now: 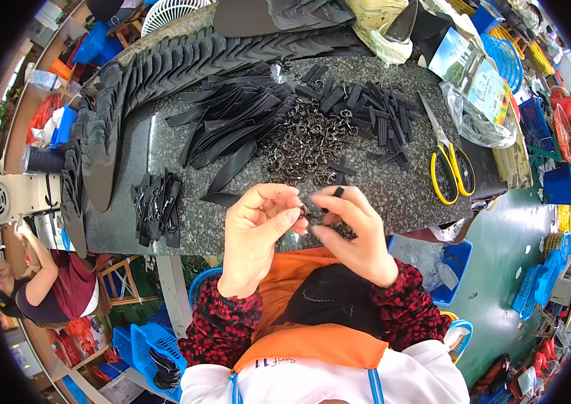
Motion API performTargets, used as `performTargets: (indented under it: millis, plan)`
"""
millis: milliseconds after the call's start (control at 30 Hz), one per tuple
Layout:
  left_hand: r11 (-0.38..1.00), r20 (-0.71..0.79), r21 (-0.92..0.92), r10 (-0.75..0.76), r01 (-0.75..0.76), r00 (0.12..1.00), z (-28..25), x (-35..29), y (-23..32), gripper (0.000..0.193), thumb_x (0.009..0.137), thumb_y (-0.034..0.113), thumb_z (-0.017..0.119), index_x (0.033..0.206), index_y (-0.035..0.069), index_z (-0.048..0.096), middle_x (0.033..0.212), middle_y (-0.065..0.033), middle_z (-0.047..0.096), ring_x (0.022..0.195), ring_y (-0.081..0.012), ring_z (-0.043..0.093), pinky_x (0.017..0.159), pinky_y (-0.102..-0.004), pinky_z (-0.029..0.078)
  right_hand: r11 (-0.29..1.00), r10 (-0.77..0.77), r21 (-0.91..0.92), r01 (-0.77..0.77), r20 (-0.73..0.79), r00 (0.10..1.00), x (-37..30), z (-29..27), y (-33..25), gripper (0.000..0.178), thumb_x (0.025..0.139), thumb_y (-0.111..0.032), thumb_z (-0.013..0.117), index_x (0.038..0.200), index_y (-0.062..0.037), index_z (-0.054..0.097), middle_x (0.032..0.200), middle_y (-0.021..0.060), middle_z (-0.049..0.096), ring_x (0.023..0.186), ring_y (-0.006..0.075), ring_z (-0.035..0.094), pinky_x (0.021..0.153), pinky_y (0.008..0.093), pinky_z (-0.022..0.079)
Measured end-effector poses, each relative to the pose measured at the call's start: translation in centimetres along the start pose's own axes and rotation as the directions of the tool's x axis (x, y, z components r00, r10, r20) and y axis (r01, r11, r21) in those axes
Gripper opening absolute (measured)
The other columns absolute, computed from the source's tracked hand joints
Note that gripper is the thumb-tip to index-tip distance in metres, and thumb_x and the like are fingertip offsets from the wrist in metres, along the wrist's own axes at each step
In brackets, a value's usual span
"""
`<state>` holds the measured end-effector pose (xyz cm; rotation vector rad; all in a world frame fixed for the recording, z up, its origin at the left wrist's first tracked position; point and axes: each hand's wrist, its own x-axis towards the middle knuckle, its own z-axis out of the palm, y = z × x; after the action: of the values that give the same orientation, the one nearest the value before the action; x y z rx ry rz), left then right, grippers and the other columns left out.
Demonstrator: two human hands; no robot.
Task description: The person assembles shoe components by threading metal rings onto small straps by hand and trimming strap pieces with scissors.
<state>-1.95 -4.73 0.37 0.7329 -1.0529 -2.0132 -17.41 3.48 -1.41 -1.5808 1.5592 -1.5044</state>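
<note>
Above the near edge of the speckled stone table, my left hand pinches a small dark metal clasp between thumb and fingers. My right hand faces it, fingers curled, with a short black strip between them. The fingertips of both hands nearly meet at the clasp. Just beyond lies a heap of metal clasps. Long black strips are piled to its left, and short black strips to its right. A bundle of black straps with metal clasps lies at the left.
Yellow-handled scissors lie at the right of the table. Overlapping dark shaped pieces line the back and left. A clear plastic bag sits at the back right. Another person works at the left, beside blue baskets.
</note>
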Motion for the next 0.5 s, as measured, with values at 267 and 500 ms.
performTargets:
  millis: [267, 500]
  plan:
    - [0.976, -0.046, 0.082, 0.206, -0.202, 0.977, -0.5, -0.2, -0.2, 0.016, 0.086, -0.008, 0.060, 0.102, -0.002, 0.060, 0.093, -0.0088, 0.063, 0.079, -0.0162, 0.066, 0.070, -0.0273, 0.055, 0.947, 0.253, 0.162, -0.276, 0.149, 0.956, -0.8, 0.4, 1.2, 0.010, 0.084, -0.006, 0.067, 0.089, 0.0031, 0.065, 0.074, 0.0073, 0.062, 0.062, 0.0140, 0.059, 0.057, 0.0265, 0.047]
    - [0.957, -0.053, 0.141, 0.261, -0.252, 0.964, -0.2, -0.7, -0.1, 0.013, 0.086, -0.011, 0.056, 0.095, -0.003, 0.059, 0.095, -0.0088, 0.058, 0.079, -0.0159, 0.064, 0.071, -0.0271, 0.055, 0.840, 0.388, 0.351, -0.414, 0.145, 0.910, -1.0, -0.4, 1.5, 0.011, 0.091, -0.006, 0.059, 0.089, 0.0034, 0.065, 0.076, 0.0039, 0.063, 0.066, 0.0075, 0.058, 0.058, 0.0231, 0.045]
